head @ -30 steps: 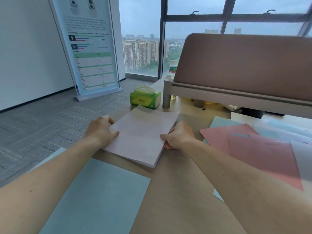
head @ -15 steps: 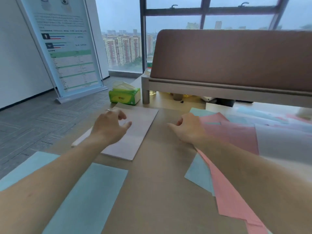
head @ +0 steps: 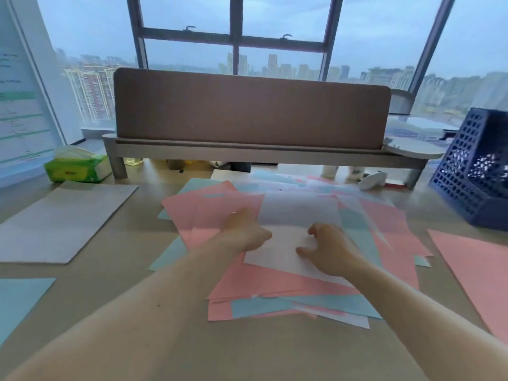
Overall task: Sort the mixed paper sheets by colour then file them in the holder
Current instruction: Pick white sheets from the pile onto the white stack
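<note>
both hands over the mixed pile of paper in the middle of the desk.

i see my left hand (head: pixel 245 234) with fingers curled loosely, slightly apart, resting at the left edge of a white sheet (head: pixel 295 229) on top of the mixed pile (head: pixel 275 284) of pink, blue and white sheets; whether it pinches the sheet i cannot tell. my right hand (head: pixel 328 250) lies on the same sheet, fingers spread and bent, gripping nothing. a sorted white stack (head: pixel 63 218) sits well apart at the left, a blue sheet (head: pixel 19 301) near the left edge, a pink sheet (head: pixel 472 268) at the right. the dark blue holder (head: pixel 472 171) stands at the far right, a green tissue pack (head: pixel 78 167) at the far left.
</note>
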A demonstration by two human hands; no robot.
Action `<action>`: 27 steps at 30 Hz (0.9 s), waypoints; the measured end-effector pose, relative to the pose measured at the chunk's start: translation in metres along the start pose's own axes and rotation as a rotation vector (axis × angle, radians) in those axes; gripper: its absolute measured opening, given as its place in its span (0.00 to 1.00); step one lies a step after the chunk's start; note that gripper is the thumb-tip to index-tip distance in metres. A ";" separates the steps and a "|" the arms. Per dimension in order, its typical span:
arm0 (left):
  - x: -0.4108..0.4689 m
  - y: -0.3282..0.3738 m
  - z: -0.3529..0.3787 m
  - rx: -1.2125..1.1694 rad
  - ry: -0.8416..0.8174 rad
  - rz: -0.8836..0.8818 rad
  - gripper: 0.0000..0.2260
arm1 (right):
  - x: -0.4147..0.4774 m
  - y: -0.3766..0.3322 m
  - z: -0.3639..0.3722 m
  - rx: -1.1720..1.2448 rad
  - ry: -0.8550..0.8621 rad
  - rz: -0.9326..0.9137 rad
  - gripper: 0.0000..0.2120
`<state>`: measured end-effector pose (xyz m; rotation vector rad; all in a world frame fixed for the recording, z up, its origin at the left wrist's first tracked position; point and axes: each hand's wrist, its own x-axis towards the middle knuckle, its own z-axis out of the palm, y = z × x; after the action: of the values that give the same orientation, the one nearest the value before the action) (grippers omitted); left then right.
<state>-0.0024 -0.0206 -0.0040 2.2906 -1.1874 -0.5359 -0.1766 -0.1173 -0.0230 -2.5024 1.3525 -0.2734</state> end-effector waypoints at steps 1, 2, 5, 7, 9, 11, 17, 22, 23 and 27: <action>0.000 0.005 0.001 -0.035 -0.007 -0.052 0.13 | -0.002 0.003 0.004 -0.002 0.008 -0.017 0.28; 0.001 0.010 0.000 -0.099 -0.028 -0.107 0.13 | -0.004 0.004 0.006 -0.004 0.025 -0.026 0.27; 0.001 0.023 -0.003 -0.432 -0.113 -0.298 0.11 | -0.006 0.006 0.009 0.008 0.078 -0.039 0.26; 0.000 0.024 -0.003 -0.513 -0.138 -0.335 0.08 | -0.006 0.008 0.009 0.026 0.081 -0.047 0.27; -0.002 0.022 0.000 -0.513 -0.171 -0.287 0.05 | -0.005 0.010 0.008 0.054 0.063 -0.055 0.28; -0.005 0.017 -0.007 -0.468 -0.121 -0.185 0.05 | -0.004 0.008 0.007 0.132 0.070 -0.067 0.29; -0.005 -0.051 -0.096 -0.712 0.082 -0.194 0.10 | 0.014 -0.053 0.010 0.753 0.082 0.114 0.32; -0.034 -0.141 -0.165 -0.765 0.166 -0.256 0.11 | 0.021 -0.146 0.026 1.170 -0.157 0.110 0.04; -0.041 -0.160 -0.175 -0.736 0.194 -0.275 0.10 | 0.022 -0.166 0.033 1.162 -0.184 0.079 0.03; -0.068 -0.239 -0.214 -0.488 0.371 -0.318 0.08 | 0.024 -0.254 0.063 1.000 -0.199 -0.072 0.08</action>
<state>0.2303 0.2073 0.0329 2.0338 -0.4543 -0.4280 0.0547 0.0043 0.0031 -1.6685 0.7480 -0.5354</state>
